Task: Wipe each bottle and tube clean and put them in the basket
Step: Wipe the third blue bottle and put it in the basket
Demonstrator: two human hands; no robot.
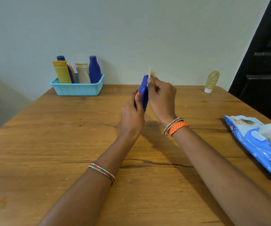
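Observation:
My left hand (132,111) grips a dark blue bottle (144,92) above the middle of the wooden table (66,144). My right hand (161,97) is closed on a small crumpled wipe (152,73), pressed against the bottle's top right side. The wipe is blurred. A light blue basket (77,89) stands at the back left. It holds a yellow tube (61,71), a beige bottle (83,72), a tall blue bottle (94,69), and a blue and an orange one behind the yellow tube. A translucent yellow tube (211,80) stands on its white cap at the back right.
A blue pack of wet wipes (260,145) lies at the table's right edge, one wipe poking out of its opening. A pale wall runs behind the table. A dark door or cabinet (268,54) stands at the right.

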